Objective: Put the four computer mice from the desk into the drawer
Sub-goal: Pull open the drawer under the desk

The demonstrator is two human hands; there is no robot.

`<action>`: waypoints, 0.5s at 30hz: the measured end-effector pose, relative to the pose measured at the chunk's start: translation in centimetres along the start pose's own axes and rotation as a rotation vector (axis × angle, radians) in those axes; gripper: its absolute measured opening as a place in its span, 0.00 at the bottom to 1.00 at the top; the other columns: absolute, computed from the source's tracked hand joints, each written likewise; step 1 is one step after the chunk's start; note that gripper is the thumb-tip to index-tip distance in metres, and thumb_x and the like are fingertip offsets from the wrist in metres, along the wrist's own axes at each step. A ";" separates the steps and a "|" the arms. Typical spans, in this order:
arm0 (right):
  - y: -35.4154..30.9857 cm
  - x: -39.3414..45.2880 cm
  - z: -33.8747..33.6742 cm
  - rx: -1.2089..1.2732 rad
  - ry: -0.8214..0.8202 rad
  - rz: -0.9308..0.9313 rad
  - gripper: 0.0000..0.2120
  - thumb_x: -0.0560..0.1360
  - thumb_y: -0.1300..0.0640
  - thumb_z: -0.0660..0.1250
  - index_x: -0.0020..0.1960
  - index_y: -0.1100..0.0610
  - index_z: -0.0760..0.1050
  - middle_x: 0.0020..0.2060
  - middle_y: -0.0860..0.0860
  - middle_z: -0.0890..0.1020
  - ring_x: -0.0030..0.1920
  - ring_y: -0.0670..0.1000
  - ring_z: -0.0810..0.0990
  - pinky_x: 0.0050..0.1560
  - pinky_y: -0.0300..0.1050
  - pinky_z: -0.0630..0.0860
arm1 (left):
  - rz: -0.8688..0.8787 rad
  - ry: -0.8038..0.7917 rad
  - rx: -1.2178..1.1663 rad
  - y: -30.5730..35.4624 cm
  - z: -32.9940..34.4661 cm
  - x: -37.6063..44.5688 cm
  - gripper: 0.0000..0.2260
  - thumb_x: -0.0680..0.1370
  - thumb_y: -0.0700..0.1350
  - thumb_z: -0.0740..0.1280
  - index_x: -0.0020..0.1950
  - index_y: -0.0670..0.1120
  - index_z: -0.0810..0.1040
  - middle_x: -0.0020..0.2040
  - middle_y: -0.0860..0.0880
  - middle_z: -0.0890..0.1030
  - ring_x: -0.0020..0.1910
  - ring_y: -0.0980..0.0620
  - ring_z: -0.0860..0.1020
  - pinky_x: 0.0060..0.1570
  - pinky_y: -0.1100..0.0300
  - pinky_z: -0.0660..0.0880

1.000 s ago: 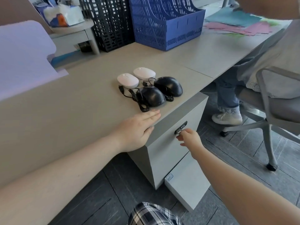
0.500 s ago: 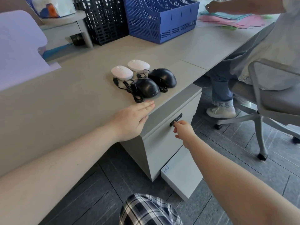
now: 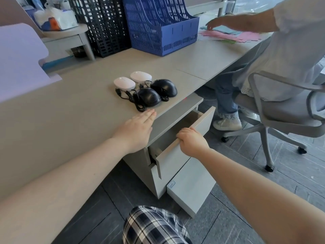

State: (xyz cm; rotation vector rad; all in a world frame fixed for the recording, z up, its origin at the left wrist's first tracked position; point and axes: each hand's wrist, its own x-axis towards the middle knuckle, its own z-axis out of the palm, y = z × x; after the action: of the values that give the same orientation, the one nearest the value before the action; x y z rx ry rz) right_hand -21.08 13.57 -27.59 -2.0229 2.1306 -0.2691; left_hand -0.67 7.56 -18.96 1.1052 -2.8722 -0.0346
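Two white mice (image 3: 124, 83) (image 3: 141, 76) and two black corded mice (image 3: 148, 96) (image 3: 164, 87) sit in a cluster near the desk's front edge (image 3: 168, 110). My left hand (image 3: 136, 128) lies flat on the desk just in front of them, fingers together, holding nothing. My right hand (image 3: 190, 140) grips the top edge of the grey drawer front (image 3: 204, 123). The top drawer stands partly pulled out of the cabinet under the desk, and its inside is dark.
A lower drawer (image 3: 191, 189) also sticks out near the floor. Blue (image 3: 163, 29) and black (image 3: 102, 27) file racks stand at the back of the desk. Another person sits on a grey swivel chair (image 3: 281, 110) to the right, reaching over coloured papers (image 3: 228, 35).
My right hand has moved from the lock on the drawer front up to its top edge, and the top drawer has slid out from shut. My left hand stays flat.
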 end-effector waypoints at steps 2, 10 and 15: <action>0.0 -0.2 -0.3 -0.012 0.002 0.046 0.18 0.74 0.62 0.55 0.55 0.56 0.80 0.54 0.51 0.82 0.62 0.54 0.74 0.71 0.52 0.66 | -0.027 0.010 0.074 0.7 0.2 -0.2 0.25 0.83 0.46 0.51 0.78 0.42 0.47 0.79 0.46 0.48 0.78 0.50 0.50 0.74 0.56 0.51; 1.2 -5.0 -2.7 -0.122 -0.063 0.198 0.13 0.73 0.56 0.55 0.34 0.59 0.72 0.33 0.52 0.74 0.38 0.58 0.72 0.34 0.41 0.66 | -0.102 0.037 0.102 2.2 0.5 -0.4 0.26 0.83 0.48 0.51 0.77 0.40 0.47 0.79 0.44 0.48 0.78 0.50 0.48 0.75 0.56 0.48; 2.9 -7.7 -4.0 -0.154 -0.136 0.269 0.17 0.74 0.56 0.56 0.26 0.55 0.61 0.28 0.50 0.70 0.37 0.57 0.72 0.30 0.39 0.63 | -0.118 0.028 0.070 2.4 0.1 -0.3 0.27 0.82 0.48 0.53 0.77 0.40 0.48 0.79 0.44 0.49 0.78 0.50 0.49 0.76 0.55 0.49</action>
State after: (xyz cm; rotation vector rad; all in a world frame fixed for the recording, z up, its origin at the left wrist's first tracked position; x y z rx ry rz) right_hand -24.50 21.45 -24.36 -1.7410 2.3627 0.0733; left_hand -2.05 9.59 -18.98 1.2755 -2.8005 0.0757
